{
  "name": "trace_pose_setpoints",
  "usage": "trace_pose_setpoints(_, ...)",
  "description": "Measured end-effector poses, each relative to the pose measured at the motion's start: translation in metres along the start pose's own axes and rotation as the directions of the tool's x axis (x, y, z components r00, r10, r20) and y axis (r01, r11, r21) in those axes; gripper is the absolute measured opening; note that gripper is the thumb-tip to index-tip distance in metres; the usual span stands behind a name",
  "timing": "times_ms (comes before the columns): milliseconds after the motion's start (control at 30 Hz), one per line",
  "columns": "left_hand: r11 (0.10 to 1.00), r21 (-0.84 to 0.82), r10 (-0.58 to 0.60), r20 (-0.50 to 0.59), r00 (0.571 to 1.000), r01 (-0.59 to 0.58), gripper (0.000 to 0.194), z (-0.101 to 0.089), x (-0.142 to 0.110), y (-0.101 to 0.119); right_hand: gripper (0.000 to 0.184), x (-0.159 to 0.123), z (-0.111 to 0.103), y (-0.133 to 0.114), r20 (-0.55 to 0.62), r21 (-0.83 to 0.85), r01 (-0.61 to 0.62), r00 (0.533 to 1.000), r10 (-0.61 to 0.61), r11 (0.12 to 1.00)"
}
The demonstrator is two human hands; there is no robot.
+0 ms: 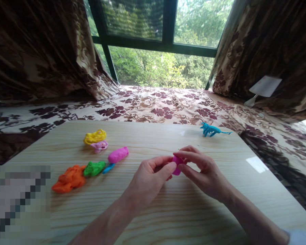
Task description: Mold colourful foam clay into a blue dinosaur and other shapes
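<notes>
Between both hands, just above the table, is a small lump of magenta modelling clay. My left hand pinches its left side with thumb and fingers. On its right side, the fingertips of my right hand close on the same lump, which they partly hide. Left of my hands lies a thick pink clay roll, with a short blue clay strip at its lower end. Green clay and a larger orange clay heap sit farther left.
Yellow clay and a pale pink piece lie at the table's back left. A blue clay animal figure stands at the back right. A white patch is near the right edge of the wooden table. Floral cloth lies behind.
</notes>
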State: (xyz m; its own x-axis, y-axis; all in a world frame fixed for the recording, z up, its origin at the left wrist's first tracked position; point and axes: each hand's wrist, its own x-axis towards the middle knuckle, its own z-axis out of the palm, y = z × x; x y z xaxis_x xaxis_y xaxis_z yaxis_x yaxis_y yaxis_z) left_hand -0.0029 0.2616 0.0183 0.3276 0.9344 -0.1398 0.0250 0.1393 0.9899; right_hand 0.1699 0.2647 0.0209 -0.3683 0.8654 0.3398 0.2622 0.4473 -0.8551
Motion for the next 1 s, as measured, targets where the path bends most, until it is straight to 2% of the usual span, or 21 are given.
trace_pose_setpoints(333,0.998,-0.048,-0.046,0.086,0.995,0.051,0.032,0.0017,-0.0015,0.0065,0.032,-0.0001,-0.0003,0.0018,0.051,0.022,0.029,0.998,-0.030,0.999)
trace_pose_setpoints(500,0.990,-0.102,-0.089,0.084,0.992,0.097,0.034,0.0015,-0.0026,0.0056,0.034,-0.0018,-0.0012,-0.0003,0.092,-0.013,0.039,0.995,-0.038,0.999)
trace_pose_setpoints(600,0.987,-0.119,-0.094,0.100,0.991,0.105,0.032,0.0005,-0.0022,0.0033,0.035,-0.0016,-0.0014,0.0001,0.075,-0.046,0.070,0.995,-0.066,0.996)
trace_pose_setpoints(733,0.998,-0.046,-0.047,0.120,0.992,0.053,0.025,-0.0014,-0.0002,0.0006,0.032,-0.0007,-0.0006,0.0009,0.057,-0.155,0.131,0.991,-0.123,0.979)
trace_pose_setpoints(833,1.000,0.013,0.016,0.106,0.994,-0.018,0.025,-0.0019,0.0016,-0.0008,0.035,-0.0006,-0.0003,0.0023,0.072,-0.169,0.153,0.987,-0.143,0.974)
trace_pose_setpoints(900,0.985,0.139,0.094,0.053,0.994,-0.100,0.026,-0.0019,0.0025,-0.0013,0.038,-0.0008,0.0000,0.0043,0.059,-0.147,0.141,0.989,-0.134,0.979)
trace_pose_setpoints(1000,0.918,0.352,0.192,0.001,0.981,-0.180,0.023,-0.0024,0.0032,-0.0023,0.035,-0.0016,0.0009,0.0073,0.020,-0.188,0.127,0.992,-0.126,0.974)
